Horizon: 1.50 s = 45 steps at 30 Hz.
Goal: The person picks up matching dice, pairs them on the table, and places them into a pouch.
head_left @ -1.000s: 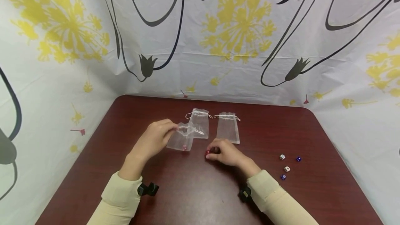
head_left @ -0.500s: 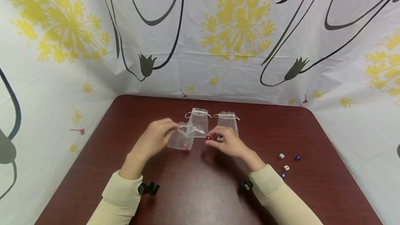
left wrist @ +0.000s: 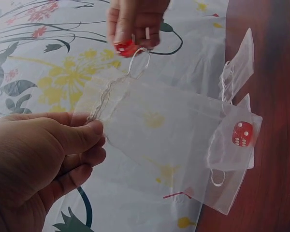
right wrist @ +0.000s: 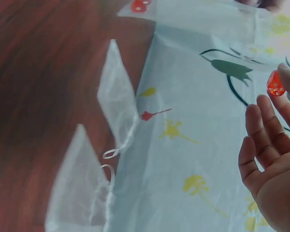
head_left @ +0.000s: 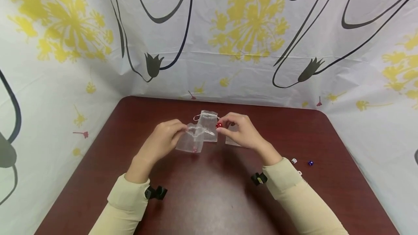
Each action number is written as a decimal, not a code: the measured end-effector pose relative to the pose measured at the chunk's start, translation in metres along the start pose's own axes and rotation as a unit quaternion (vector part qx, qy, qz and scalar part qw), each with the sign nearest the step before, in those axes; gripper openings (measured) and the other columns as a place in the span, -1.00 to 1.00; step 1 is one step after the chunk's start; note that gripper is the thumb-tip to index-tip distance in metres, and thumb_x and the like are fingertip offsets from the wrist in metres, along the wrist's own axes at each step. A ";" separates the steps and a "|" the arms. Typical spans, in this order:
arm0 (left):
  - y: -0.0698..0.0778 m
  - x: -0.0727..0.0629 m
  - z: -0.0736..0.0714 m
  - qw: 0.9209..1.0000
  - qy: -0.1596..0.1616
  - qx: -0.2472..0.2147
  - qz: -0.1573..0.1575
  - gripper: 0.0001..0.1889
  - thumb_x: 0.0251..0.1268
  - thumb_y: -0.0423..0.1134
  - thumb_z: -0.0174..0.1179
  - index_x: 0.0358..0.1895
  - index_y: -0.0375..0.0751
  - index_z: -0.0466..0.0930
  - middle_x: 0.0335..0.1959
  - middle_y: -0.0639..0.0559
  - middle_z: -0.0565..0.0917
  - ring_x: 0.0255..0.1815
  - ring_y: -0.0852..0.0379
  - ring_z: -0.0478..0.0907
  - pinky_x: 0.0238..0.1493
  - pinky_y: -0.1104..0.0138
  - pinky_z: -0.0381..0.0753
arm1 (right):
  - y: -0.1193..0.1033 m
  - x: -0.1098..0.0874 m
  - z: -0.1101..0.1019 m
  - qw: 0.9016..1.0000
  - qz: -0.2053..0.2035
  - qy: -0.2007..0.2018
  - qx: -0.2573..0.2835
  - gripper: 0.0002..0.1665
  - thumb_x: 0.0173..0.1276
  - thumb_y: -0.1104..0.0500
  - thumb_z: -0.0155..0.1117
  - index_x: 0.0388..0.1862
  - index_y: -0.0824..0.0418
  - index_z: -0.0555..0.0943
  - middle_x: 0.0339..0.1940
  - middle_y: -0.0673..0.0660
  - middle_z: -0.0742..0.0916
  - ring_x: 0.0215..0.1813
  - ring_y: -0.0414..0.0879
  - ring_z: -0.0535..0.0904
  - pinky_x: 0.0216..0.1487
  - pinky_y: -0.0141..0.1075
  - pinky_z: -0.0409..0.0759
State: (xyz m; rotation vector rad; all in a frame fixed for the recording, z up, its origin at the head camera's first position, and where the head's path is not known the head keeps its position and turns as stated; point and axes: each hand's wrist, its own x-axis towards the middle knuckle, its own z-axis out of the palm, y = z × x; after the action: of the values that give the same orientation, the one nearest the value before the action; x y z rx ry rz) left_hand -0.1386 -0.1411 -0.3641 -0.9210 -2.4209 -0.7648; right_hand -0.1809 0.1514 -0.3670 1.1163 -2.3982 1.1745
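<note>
My left hand (head_left: 162, 136) pinches the gathered top of a sheer white drawstring pouch (left wrist: 150, 111), which hangs with its mouth up. Inside, a red die (left wrist: 242, 134) with white pips lies in a bottom corner. My right hand (head_left: 241, 130) pinches a second red die (right wrist: 276, 83) between thumb and index finger, the other fingers spread apart in the right wrist view. In the head view this hand is raised to the right of the pouch, level with its top. From the left wrist view, the held die appears close by the pouch's drawstring loop.
Two more sheer pouches lie flat on the dark red table (head_left: 196, 202): one pouch (head_left: 209, 119) behind the held one, another pouch (head_left: 231, 139) partly under my right hand. Beside my right sleeve sit white dice (head_left: 294, 161) and a blue die (head_left: 310, 163). A patterned curtain (head_left: 209, 39) stands behind.
My right hand has lifted the red die off the table and carried it up and away from me, to the height of the pouch's mouth. My left hand stays nearly still with the pouch.
</note>
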 end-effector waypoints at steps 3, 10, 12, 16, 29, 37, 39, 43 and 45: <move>0.000 0.002 0.002 1.000 0.000 -0.003 0.003 -0.89 0.25 -0.48 0.36 -0.19 -0.29 0.76 -0.29 0.02 0.74 -0.24 0.09 0.69 -0.12 0.22 0.70 | -0.006 0.006 -0.001 1.000 -0.004 0.004 0.010 -0.82 0.22 0.26 0.55 -0.21 0.17 0.74 -0.33 -0.05 0.72 -0.28 -0.20 0.62 -0.25 -0.28 0.60; 0.004 0.007 0.007 1.000 -0.004 -0.018 -0.003 -0.89 0.28 -0.47 0.35 -0.17 -0.28 0.76 -0.29 0.01 0.73 -0.27 0.12 0.66 -0.18 0.25 0.69 | -0.019 0.017 0.008 1.000 -0.014 -0.010 0.025 -0.82 0.25 0.21 0.54 -0.19 0.17 0.74 -0.29 -0.03 0.71 -0.27 -0.12 0.62 -0.31 -0.23 0.59; 0.006 0.008 0.008 1.000 -0.005 -0.021 -0.001 -0.89 0.29 -0.46 0.35 -0.16 -0.28 0.76 -0.29 0.01 0.73 -0.28 0.13 0.65 -0.19 0.26 0.69 | -0.021 0.020 0.012 1.000 -0.019 -0.010 0.023 -0.81 0.24 0.20 0.54 -0.18 0.18 0.73 -0.27 -0.03 0.71 -0.25 -0.10 0.61 -0.30 -0.30 0.56; 0.009 0.012 0.011 1.000 -0.012 -0.028 0.002 -0.89 0.30 -0.46 0.34 -0.16 -0.30 0.76 -0.28 0.01 0.74 -0.27 0.13 0.66 -0.17 0.27 0.69 | -0.023 0.022 0.017 0.999 -0.025 -0.013 0.020 -0.80 0.24 0.20 0.54 -0.18 0.20 0.73 -0.22 -0.01 0.70 -0.19 -0.13 0.59 -0.27 -0.33 0.55; 0.014 0.005 0.013 0.999 -0.020 -0.039 -0.006 -0.88 0.26 -0.49 0.36 -0.18 -0.28 0.75 -0.29 0.01 0.74 -0.29 0.14 0.65 -0.21 0.27 0.69 | -0.019 0.004 0.022 1.000 -0.012 0.005 0.013 -0.67 0.25 0.21 0.53 -0.02 0.23 0.72 -0.21 0.06 0.73 -0.20 -0.10 0.59 -0.20 -0.29 0.52; 0.009 0.005 0.009 0.999 0.006 -0.044 0.006 -0.87 0.23 -0.51 0.37 -0.18 -0.30 0.76 -0.29 0.00 0.74 -0.28 0.12 0.66 -0.21 0.26 0.70 | -0.010 -0.014 0.017 0.999 0.026 0.019 0.028 -0.67 0.28 0.24 0.51 0.01 0.20 0.70 -0.30 0.00 0.71 -0.23 -0.14 0.63 -0.21 -0.23 0.60; 0.008 0.004 0.008 0.999 0.011 -0.041 0.007 -0.86 0.22 -0.52 0.38 -0.19 -0.30 0.75 -0.28 0.00 0.75 -0.27 0.11 0.67 -0.20 0.25 0.70 | -0.008 -0.019 0.016 0.999 0.037 0.023 0.032 -0.68 0.27 0.25 0.51 0.01 0.19 0.70 -0.29 0.01 0.72 -0.21 -0.13 0.64 -0.17 -0.21 0.60; 0.006 0.003 0.008 0.999 0.015 -0.042 0.011 -0.86 0.20 -0.53 0.38 -0.19 -0.33 0.75 -0.29 -0.01 0.75 -0.27 0.09 0.68 -0.19 0.24 0.71 | -0.002 -0.032 0.015 0.998 0.051 0.032 0.033 -0.66 0.25 0.29 0.52 0.01 0.23 0.69 -0.26 0.10 0.74 -0.19 -0.03 0.67 -0.14 -0.11 0.63; 0.005 0.003 0.008 0.999 0.012 -0.042 0.011 -0.87 0.21 -0.52 0.38 -0.19 -0.34 0.75 -0.29 -0.02 0.75 -0.27 0.09 0.68 -0.19 0.24 0.71 | 0.000 -0.039 0.013 0.997 0.055 0.038 0.029 -0.65 0.22 0.33 0.52 0.00 0.26 0.69 -0.26 0.16 0.74 -0.19 0.02 0.67 -0.16 -0.03 0.64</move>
State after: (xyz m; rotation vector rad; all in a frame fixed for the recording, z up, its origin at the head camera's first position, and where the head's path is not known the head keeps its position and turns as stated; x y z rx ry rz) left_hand -0.1389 -0.1313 -0.3665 -0.9629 -2.3691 -0.8716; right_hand -0.1535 0.1618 -0.3955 0.9485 -2.4086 1.3061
